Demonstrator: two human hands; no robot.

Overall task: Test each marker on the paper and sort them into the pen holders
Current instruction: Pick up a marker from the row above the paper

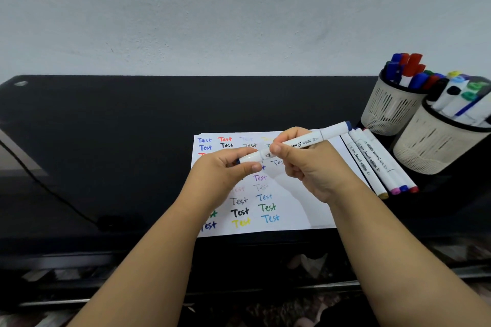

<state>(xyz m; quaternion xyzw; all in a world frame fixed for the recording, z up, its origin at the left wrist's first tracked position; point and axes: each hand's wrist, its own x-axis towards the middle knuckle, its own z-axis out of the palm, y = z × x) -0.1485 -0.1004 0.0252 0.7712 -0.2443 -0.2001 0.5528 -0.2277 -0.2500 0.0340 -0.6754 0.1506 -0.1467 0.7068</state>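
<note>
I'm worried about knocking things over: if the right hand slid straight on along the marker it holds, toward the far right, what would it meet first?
Probably the nearer pen holder. The marker in the right hand points up and right toward it, passing above the loose markers lying beside the paper. Depth is unclear from one view.

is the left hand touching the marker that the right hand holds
Touching. The head view shows the left hand pinching the cap end of the white marker, its fingers curled on it, while the right hand grips the barrel.
</note>
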